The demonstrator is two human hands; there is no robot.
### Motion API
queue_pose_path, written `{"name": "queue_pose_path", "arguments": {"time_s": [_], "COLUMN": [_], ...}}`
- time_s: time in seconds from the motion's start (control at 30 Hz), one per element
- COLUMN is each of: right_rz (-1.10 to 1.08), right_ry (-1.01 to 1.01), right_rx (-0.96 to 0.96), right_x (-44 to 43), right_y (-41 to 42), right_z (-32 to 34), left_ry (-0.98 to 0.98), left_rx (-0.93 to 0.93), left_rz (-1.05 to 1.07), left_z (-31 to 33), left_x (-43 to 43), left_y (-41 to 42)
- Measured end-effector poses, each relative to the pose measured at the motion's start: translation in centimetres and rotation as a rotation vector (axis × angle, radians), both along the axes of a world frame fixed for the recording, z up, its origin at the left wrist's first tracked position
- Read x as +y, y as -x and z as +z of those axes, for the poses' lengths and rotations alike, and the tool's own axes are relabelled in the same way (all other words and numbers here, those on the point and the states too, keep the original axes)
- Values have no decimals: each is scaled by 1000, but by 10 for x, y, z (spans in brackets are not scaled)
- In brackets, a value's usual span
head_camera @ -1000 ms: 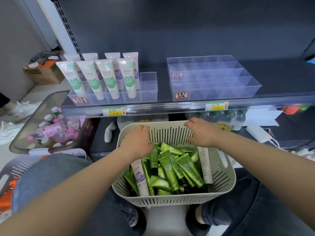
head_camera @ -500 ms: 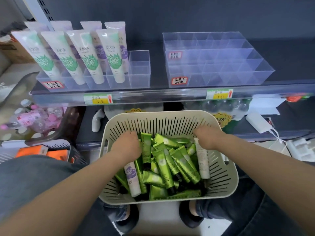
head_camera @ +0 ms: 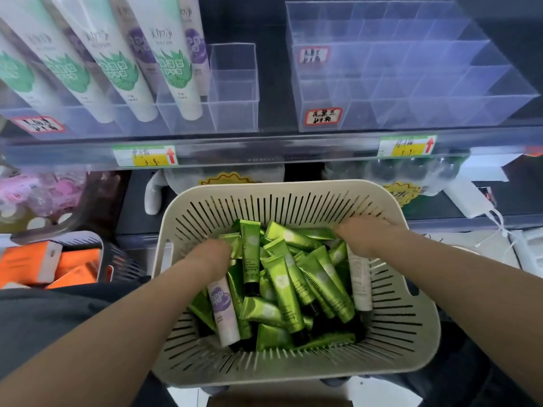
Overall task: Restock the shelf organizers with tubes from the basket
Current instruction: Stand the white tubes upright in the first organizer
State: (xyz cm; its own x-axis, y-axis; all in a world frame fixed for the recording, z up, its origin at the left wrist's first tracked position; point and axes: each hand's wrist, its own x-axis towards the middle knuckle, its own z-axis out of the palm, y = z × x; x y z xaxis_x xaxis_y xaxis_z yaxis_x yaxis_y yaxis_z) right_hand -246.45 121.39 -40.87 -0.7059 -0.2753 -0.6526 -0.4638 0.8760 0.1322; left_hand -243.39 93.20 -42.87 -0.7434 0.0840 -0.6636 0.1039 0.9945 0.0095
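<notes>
Both hands reach down into the cream slotted plastic basket point(head_camera: 293, 190), the left hand point(head_camera: 211, 257) and the right hand point(head_camera: 364, 239) each buried among the heap of small glossy green tubes point(head_camera: 282, 286). Their fingers are blurred and hidden, so I cannot tell whether either grips anything. On the shelf above, the clear right-hand plastic organizer point(head_camera: 411, 83) holds no tubes, while tall white tubes point(head_camera: 123, 69) lean in the left-hand clear organizer point(head_camera: 232, 92).

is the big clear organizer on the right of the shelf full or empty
Empty. Every compartment of the clear organizer that shows is see-through, with nothing standing in it.
</notes>
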Motion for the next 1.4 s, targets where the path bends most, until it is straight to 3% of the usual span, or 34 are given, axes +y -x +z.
{"name": "queue_pose_path", "arguments": {"time_s": [0.27, 0.63, 1.0, 1.4], "right_rz": [61, -127, -182, -130], "right_ry": [-67, 53, 174, 230], "right_rx": [-57, -63, -325, -243], "right_x": [-2, -1, -3, -1], "right_y": [13, 20, 16, -4], "right_z": [-12, -1, 40, 64], "left_ry": [2, 19, 7, -155], "left_rx": [-62, -88, -99, -40], "left_rz": [5, -51, -107, -91], "left_z": [-9, -1, 15, 36], "left_x": [-10, -12, -14, -16], "left_y": [6, 7, 0, -12]}}
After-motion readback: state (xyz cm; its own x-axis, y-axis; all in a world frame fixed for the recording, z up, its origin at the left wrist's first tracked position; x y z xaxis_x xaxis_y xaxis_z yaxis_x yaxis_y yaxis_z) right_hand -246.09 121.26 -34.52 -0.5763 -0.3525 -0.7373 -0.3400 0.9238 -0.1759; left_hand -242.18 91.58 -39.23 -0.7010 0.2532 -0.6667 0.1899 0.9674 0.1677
